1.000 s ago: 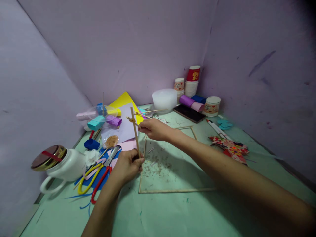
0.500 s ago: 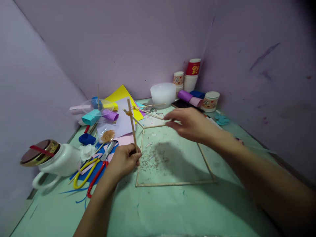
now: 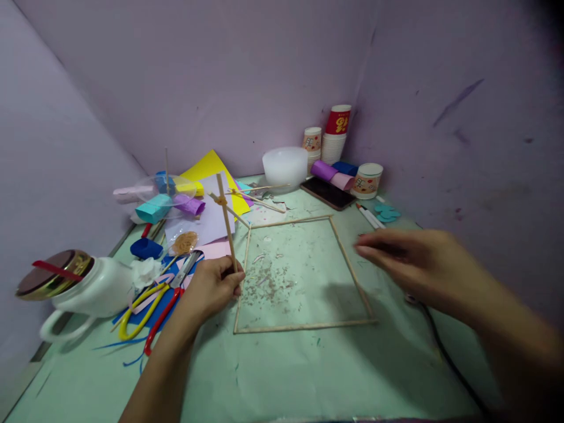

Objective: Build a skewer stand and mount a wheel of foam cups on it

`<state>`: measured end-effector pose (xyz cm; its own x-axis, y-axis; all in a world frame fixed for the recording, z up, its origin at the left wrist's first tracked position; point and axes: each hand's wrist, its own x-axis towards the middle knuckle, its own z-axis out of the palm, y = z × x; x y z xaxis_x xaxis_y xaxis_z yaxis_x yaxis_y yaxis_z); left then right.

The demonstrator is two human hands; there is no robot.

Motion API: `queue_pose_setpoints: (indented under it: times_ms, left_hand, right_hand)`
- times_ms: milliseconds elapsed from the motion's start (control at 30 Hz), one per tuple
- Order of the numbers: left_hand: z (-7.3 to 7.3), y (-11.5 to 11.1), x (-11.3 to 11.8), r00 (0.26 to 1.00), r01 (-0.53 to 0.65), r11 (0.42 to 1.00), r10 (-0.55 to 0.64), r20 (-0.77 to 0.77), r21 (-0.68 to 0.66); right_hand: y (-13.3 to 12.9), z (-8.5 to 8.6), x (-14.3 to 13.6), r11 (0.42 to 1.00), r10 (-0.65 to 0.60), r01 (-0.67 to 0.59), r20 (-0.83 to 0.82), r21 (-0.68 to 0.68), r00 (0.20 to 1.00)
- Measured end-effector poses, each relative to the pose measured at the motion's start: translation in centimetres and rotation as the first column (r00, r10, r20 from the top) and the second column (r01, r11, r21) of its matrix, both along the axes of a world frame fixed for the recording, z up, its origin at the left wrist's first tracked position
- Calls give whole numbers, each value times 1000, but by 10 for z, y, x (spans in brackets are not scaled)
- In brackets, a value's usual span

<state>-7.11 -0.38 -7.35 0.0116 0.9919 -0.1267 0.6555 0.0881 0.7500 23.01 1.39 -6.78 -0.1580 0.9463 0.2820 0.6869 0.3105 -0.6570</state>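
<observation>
My left hand (image 3: 218, 285) is closed round the lower end of an upright wooden stick (image 3: 227, 226). A yellowish rubber band (image 3: 219, 200) ties a second stick (image 3: 238, 217) across it near the top, leaning down toward the table. Beside this hand lies a four-sided frame of thin sticks (image 3: 304, 326), flat on the table. My right hand (image 3: 409, 264) hovers right of the frame, its thumb and fingers drawn together; whether anything is between them cannot be made out. Another banded pair of sticks (image 3: 259, 201) rests beyond the frame.
Yellow- and red-handled scissors (image 3: 152, 314), a bag of rubber bands (image 3: 184, 242) and a white mug (image 3: 99, 288) crowd the left. At the back are a white bowl (image 3: 285, 167), a phone (image 3: 328, 192) and paper cups (image 3: 333, 148). A dark cable (image 3: 445, 349) runs at the right.
My right hand has moved right and nearer, away from the banded sticks at the back, uncovering the frame's far corner and the phone. My left hand still holds the upright stick.
</observation>
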Motion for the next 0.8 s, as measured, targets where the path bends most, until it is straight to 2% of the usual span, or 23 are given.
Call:
queue_pose_setpoints:
  times_ms: [67, 133, 200, 300, 367, 467, 800]
  left_hand:
    - [0, 0, 0, 1000, 3, 1000, -3, -1, 9]
    - [-1, 0, 0, 1000, 7, 1000, -7, 2, 13]
    - [-2, 0, -1, 1000, 8, 1000, -8, 7, 9]
    - [-4, 1, -2, 1000, 0, 1000, 0, 9, 1]
    - [-4, 1, -4, 1000, -5, 1000, 5, 11, -1]
    - [-1, -1, -6, 1000, -9, 1000, 9, -1, 5]
    - [4, -10, -3, 1000, -8, 1000, 8, 14, 4]
  right_hand:
    - [33, 5, -50, 982, 191, -190, -34, 19, 981]
    - [71, 0, -98, 945, 325, -322, -45, 59, 945]
    - [106, -15, -135, 891, 451, -448, -25, 75, 892]
    - [135, -39, -168, 849, 524, -522, -11, 75, 851]
    - [140, -50, -176, 832, 551, -548, -10, 88, 834]
    - [136, -56, -177, 807, 584, -579, -19, 116, 811]
    - [119, -52, -170, 777, 613, -601, -12, 187, 790]
